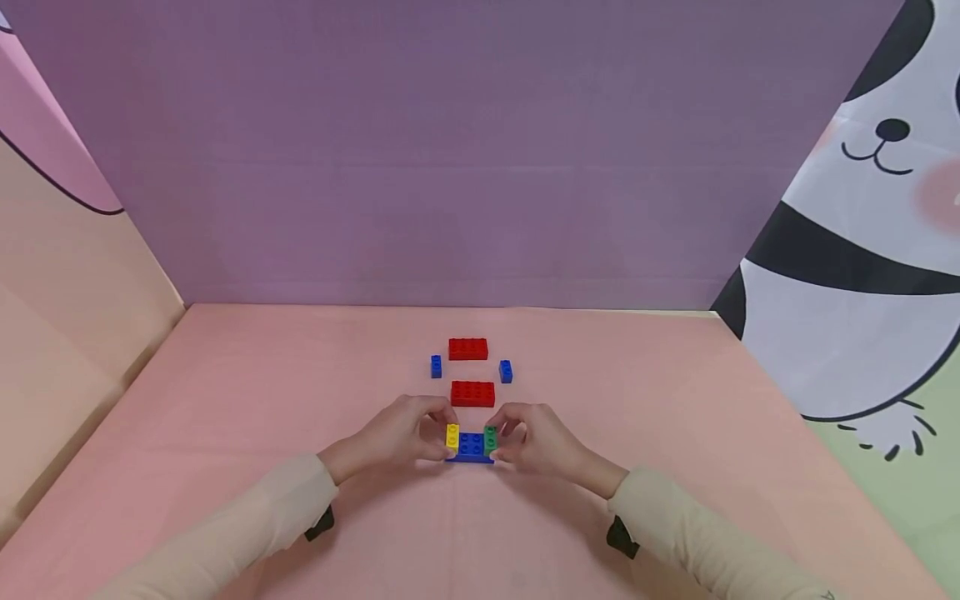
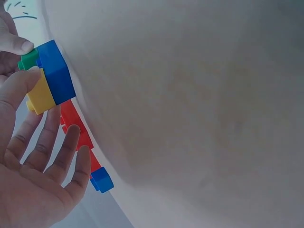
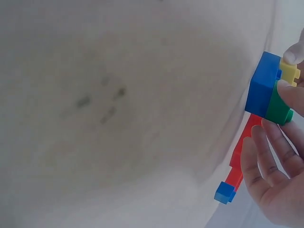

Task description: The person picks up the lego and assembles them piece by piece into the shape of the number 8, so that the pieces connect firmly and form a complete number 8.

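A large blue toy brick [image 1: 471, 446] lies on the pink tabletop between the two hands, studs upward. On its left end sits a narrow yellow brick [image 1: 452, 437], and on its right end a narrow green brick [image 1: 490, 440]. My left hand [image 1: 411, 429] pinches the yellow brick between thumb and fingers. The green brick is pinched the same way by my right hand [image 1: 534, 439]. In the left wrist view the yellow brick [image 2: 42, 95] meets the blue one [image 2: 59, 76]; the right wrist view shows the green brick [image 3: 277, 105] against it too.
Beyond the hands lie two red bricks, a nearer one [image 1: 472, 394] and a farther one [image 1: 468, 349]. Small blue bricks flank them at left [image 1: 436, 367] and right [image 1: 506, 372]. A purple wall [image 1: 450, 167] rises behind the table [image 1: 262, 375].
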Tool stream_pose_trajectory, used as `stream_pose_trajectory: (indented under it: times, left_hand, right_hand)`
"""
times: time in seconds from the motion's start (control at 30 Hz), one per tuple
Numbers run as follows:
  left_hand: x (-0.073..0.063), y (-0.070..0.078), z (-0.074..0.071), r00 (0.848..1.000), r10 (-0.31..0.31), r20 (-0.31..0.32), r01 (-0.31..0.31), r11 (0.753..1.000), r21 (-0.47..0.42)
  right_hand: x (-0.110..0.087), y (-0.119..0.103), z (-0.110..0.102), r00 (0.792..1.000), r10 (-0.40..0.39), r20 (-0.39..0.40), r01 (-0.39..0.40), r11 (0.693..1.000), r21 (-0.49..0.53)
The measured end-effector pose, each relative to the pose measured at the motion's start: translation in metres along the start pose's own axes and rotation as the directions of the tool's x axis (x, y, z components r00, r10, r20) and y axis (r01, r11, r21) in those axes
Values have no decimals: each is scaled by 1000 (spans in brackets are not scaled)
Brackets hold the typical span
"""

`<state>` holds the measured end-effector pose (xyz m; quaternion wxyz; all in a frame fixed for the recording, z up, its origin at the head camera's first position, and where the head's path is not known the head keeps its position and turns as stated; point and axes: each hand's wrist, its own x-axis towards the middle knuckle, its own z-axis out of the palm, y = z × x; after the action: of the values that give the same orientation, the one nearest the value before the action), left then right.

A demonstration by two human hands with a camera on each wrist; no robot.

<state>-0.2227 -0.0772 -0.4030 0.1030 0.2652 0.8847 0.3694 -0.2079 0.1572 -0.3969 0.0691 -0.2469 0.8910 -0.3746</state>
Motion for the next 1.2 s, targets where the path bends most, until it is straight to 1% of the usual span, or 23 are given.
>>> stream_pose_trajectory:
  times: [0.23, 0.43, 0.63, 0.83, 0.93, 1.07, 1.2]
  left_hand:
    - [0, 0, 1, 1000, 6, 1, -6, 1000, 5]
    - [0, 0, 0, 1000, -3, 4, 3, 1000, 4]
    - [0, 0, -1, 1000, -6, 4, 6, 1000, 1]
    - [1, 0, 0, 1000, -6, 2, 6, 1000, -3]
    - [1, 1, 1, 1000, -12, 5, 12, 1000, -16]
    - [1, 0, 2, 1000, 0, 10, 1, 1000, -25]
    - [1, -2, 2, 1000, 28, 13, -28, 1000, -4]
  right_hand:
    - [0, 2, 1, 1000, 0, -1, 0, 1000, 22]
    - [-1, -1, 1, 1000, 24, -2, -24, 999, 38]
    - [-2, -2, 1, 999, 33, 2, -33, 999, 29]
    - [-2, 1, 1, 999, 49, 5, -49, 998, 38]
    - [-1, 3, 1, 999, 42, 10, -42, 998, 50]
    - [-1, 4, 0, 999, 45, 15, -46, 997, 68]
    - [0, 4, 0, 998, 58, 21, -59, 995, 79]
